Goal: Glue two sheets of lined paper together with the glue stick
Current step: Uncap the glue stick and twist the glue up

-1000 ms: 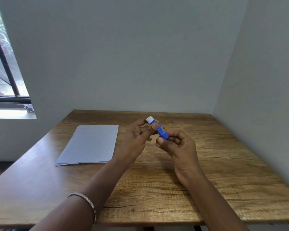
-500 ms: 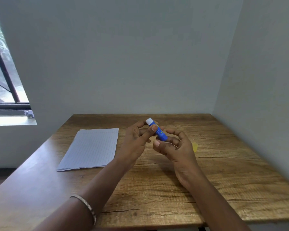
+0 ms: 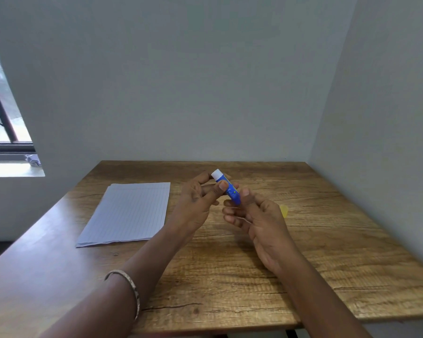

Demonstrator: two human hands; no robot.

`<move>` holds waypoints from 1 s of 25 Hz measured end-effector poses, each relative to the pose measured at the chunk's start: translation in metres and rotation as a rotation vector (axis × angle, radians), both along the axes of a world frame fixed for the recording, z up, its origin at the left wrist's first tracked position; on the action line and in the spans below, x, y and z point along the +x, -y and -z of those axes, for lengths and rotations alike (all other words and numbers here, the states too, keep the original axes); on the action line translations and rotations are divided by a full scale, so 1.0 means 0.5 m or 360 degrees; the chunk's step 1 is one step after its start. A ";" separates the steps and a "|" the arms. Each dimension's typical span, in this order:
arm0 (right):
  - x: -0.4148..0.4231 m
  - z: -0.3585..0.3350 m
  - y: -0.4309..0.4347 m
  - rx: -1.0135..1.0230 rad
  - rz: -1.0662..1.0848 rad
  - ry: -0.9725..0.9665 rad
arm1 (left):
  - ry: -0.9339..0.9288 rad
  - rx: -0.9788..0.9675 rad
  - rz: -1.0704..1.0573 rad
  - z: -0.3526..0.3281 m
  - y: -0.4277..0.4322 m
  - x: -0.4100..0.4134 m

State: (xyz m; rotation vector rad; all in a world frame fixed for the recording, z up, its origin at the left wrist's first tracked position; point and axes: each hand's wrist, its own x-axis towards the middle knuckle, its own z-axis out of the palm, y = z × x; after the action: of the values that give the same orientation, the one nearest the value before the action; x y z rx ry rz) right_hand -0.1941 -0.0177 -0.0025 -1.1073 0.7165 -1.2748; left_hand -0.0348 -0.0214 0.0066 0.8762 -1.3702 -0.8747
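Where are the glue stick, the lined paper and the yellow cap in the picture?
glue stick [image 3: 231, 191]: head view, on its blue body between the fingers.
lined paper [image 3: 130, 213]: head view, on the middle of the top sheet.
yellow cap [image 3: 284, 211]: head view, on the part visible beyond the right hand.

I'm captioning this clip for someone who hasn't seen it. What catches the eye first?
A blue glue stick with a white end, held above mid-table by both the left hand and right hand. To the left, lined paper lies flat on the wooden table.
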 end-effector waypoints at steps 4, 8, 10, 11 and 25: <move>-0.009 0.006 0.007 -0.0015 0.0075 0.0100 | -0.0017 0.0002 0.0042 0.007 0.002 0.001; -0.004 0.002 0.002 0.0137 -0.0064 0.0037 | 0.0009 -0.0067 0.0100 0.004 0.001 0.005; -0.004 0.000 0.004 0.0287 -0.0126 -0.0051 | 0.0017 -0.0093 0.0122 0.002 -0.001 0.004; -0.005 0.000 0.004 0.0333 -0.0142 -0.0042 | 0.0020 -0.0103 0.0127 0.001 -0.002 0.003; -0.018 0.003 0.007 0.0274 -0.0258 0.0184 | 0.0009 -0.0081 0.0116 -0.004 -0.008 0.001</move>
State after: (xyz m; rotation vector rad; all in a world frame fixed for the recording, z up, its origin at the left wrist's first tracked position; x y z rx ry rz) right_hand -0.2033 -0.0214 -0.0039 -0.9244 0.6242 -1.1080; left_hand -0.0344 -0.0176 0.0088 0.7948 -1.4305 -0.8898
